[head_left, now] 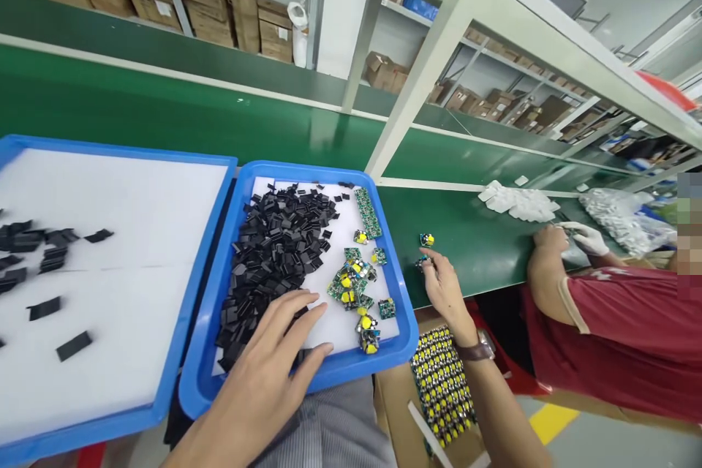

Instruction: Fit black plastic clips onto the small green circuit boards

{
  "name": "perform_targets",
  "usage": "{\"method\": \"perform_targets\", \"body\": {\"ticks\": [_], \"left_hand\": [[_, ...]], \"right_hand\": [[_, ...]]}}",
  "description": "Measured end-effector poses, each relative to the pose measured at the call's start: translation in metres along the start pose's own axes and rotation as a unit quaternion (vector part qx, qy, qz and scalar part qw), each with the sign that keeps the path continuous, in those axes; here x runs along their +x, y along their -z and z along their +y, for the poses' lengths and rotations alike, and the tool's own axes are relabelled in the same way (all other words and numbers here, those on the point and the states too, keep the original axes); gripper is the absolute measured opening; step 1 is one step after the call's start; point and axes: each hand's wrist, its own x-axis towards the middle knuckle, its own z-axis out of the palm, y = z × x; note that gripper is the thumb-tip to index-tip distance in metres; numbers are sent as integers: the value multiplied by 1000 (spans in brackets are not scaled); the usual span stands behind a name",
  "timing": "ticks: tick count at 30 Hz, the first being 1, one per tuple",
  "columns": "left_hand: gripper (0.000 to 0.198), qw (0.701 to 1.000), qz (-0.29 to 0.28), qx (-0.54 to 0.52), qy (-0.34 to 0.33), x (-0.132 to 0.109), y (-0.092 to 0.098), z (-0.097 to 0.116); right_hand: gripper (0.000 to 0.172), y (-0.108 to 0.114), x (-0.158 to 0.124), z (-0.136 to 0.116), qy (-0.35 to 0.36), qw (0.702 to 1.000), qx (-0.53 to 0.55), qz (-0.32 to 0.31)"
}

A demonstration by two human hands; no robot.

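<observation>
My left hand (279, 347) hovers over the front of a blue tray (403, 329), its fingers apart and holding nothing that I can see. Below and beyond it lies a heap of small black pieces (279, 234). Small green circuit boards with yellow parts (351, 281) are piled on the tray's white liner, right of the heap. Beyond the tray's right rim, my right hand (444, 289) has its fingertips closed on a small circuit board (422, 263) at the green bench top. Another circuit board (426, 239) sits just behind it.
A larger blue tray (180, 351) with scattered black pieces stands at left. Below my right arm, a cardboard box (398, 409) holds rows of boards (444, 380). To the right, a co-worker in a red shirt (619, 329) works beside white pieces (518, 201). A slanted frame post (417, 73) rises behind.
</observation>
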Motion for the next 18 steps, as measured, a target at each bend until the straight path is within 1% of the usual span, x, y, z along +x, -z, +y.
{"method": "perform_targets", "body": {"ticks": [2,6,9,11,13,14,16,18], "left_hand": [[35,1000,-26,13,-3,3,-1,-4],[36,996,-61,63,-7,16,-8,-5],[46,989,-101,108,8,30,-15,-4],[56,983,-128,128,23,40,-22,-4],[62,977,-151,146,38,47,-30,-2],[62,973,-161,157,46,50,-32,-2],[62,967,-176,176,57,52,-35,0],[61,964,-184,183,58,51,-34,3]], "right_hand": [[46,-6,12,23,24,999,-34,-5],[47,-20,35,42,81,993,-76,-29],[43,-23,63,53,112,989,-83,-48],[43,-22,81,56,115,989,-86,-38],[46,-21,91,50,116,990,-83,-15],[47,-19,92,42,123,989,-78,-5],[46,-17,86,14,154,987,-56,0],[39,-13,71,-24,212,977,-14,-28]]}}
